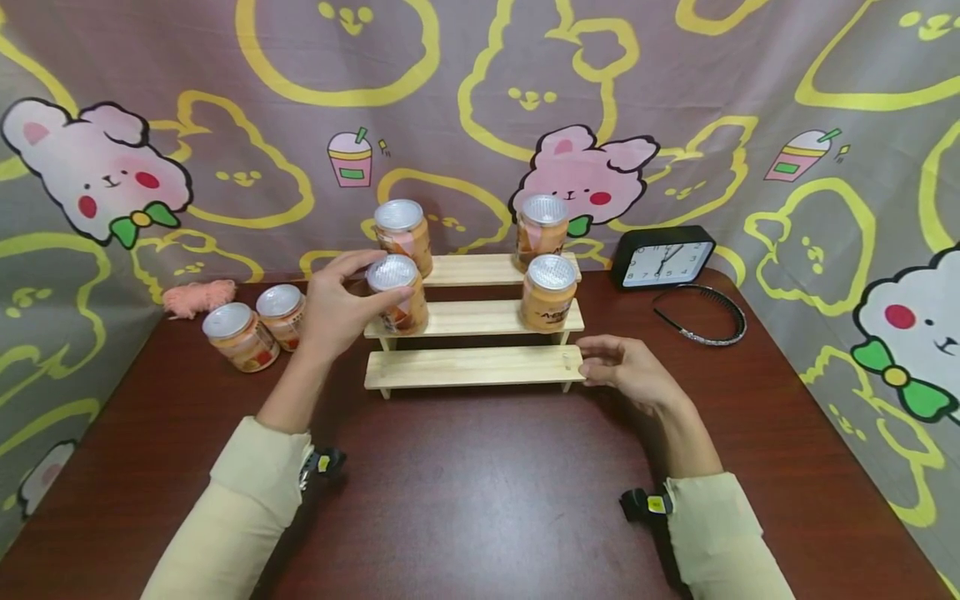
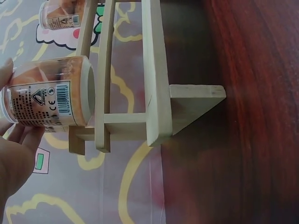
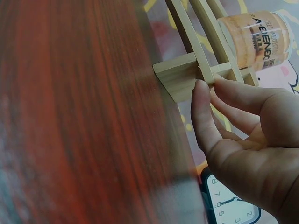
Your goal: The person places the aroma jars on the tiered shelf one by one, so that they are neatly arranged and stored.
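Observation:
My left hand (image 1: 337, 304) grips an orange-labelled can (image 1: 397, 308) with a silvery lid, thumb and fingers on either side. This can is at the left end of the middle step of a three-step wooden rack (image 1: 472, 367); in the left wrist view its base (image 2: 88, 91) is close against the step, and I cannot tell if it fully rests. My right hand (image 1: 633, 371) pinches the right end of the lowest step between thumb and fingertips. Another can (image 1: 549, 304) stands on the middle step's right end. Two more, a left can (image 1: 408, 242) and a right can (image 1: 542, 237), stand on the top step.
Left of the rack, two similar cans, one nearer (image 1: 243, 342) and one farther (image 1: 283, 317), stand by pink yarn (image 1: 198, 297). A black clock (image 1: 663, 257) and a headband (image 1: 708, 333) are at the right rear. A patterned cloth (image 1: 465, 83) hangs behind the table.

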`<state>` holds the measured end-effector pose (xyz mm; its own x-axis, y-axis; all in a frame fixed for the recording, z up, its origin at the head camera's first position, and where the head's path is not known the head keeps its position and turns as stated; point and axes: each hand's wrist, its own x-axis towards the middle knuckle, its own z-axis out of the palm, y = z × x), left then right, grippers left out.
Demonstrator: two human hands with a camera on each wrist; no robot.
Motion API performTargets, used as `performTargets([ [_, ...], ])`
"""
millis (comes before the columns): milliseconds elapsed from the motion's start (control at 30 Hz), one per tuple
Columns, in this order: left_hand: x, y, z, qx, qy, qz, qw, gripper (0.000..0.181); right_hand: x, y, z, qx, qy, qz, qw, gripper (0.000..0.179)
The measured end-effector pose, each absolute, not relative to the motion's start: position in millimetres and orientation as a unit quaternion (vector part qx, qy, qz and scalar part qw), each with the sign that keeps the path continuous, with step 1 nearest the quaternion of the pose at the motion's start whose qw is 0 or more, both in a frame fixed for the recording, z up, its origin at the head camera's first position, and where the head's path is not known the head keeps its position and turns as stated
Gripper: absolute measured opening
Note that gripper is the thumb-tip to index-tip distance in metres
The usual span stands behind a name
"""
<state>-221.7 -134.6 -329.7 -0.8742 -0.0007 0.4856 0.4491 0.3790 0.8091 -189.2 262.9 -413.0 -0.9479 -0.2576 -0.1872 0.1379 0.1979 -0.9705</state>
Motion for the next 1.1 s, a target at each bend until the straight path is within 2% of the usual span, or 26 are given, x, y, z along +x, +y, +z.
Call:
performTargets([
  [700, -227.1, -129.1, -338.3, -0.153, -0.803, -0.54, 0.199, 0.053, -189.4, 263.1, -412.7, -0.043, 0.757, -0.633, 0.155, 0.05],
  [1100, -225.8, -131.1, -337.5, -0.148, -0.835, -0.49, 0.203, 0.059, -189.4, 263.2, -413.5, -0.046, 0.76, -0.629, 0.155, 0.049],
])
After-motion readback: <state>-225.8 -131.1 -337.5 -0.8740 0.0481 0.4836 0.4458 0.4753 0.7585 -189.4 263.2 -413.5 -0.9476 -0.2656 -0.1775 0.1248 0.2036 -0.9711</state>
